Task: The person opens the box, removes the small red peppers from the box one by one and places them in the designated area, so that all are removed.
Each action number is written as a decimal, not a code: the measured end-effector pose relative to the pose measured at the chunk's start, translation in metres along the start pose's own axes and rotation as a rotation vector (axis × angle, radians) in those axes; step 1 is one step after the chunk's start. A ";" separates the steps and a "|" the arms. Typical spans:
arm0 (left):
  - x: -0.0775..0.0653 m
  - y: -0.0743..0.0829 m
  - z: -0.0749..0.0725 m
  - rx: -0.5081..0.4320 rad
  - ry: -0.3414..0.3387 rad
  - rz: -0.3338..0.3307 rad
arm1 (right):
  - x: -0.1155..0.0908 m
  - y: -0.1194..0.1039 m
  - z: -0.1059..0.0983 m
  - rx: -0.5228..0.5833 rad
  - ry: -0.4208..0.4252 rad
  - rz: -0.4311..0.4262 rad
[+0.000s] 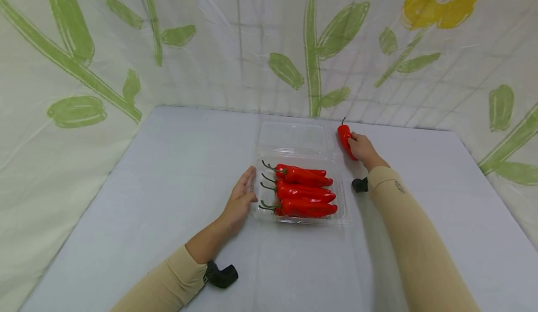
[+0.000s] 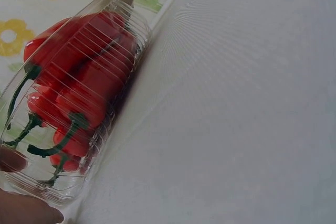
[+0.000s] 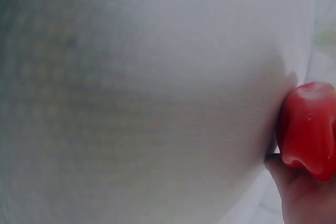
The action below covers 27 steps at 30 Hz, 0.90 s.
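Note:
My right hand holds a red chili pepper at the far right of the container, its green stem toward the back. In the right wrist view the pepper shows at the right edge, with the thumb against it. At the left side of a clear plastic container, my left hand rests with its fingers fairly straight along the wall. Several red peppers lie inside, stems pointing left. Through the ribbed wall, the left wrist view shows these peppers stacked.
The container's clear lid is folded back flat behind it. Everything stands on a white-covered table, with a flower-printed curtain along its back edge. Black wrist mounts stick out beside both sleeves.

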State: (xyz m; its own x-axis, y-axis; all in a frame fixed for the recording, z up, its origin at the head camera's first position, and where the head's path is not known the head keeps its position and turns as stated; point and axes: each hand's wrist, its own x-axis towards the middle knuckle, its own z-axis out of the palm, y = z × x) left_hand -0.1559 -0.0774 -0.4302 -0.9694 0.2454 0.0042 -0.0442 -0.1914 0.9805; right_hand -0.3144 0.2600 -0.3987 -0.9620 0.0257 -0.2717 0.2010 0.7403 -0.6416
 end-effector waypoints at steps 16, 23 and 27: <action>-0.001 0.001 0.000 0.019 0.012 -0.014 | -0.005 -0.007 0.000 0.006 -0.002 -0.008; 0.000 0.000 0.001 0.023 0.012 -0.020 | -0.010 -0.013 -0.014 -0.006 -0.045 0.042; 0.000 0.000 0.001 0.026 0.011 -0.019 | -0.016 -0.015 -0.024 -0.018 -0.075 0.036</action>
State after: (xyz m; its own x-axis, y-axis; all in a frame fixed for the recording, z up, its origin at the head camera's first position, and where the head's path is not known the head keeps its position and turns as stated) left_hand -0.1558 -0.0769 -0.4298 -0.9711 0.2380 -0.0163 -0.0561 -0.1617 0.9852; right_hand -0.3064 0.2647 -0.3681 -0.9376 0.0025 -0.3477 0.2310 0.7519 -0.6174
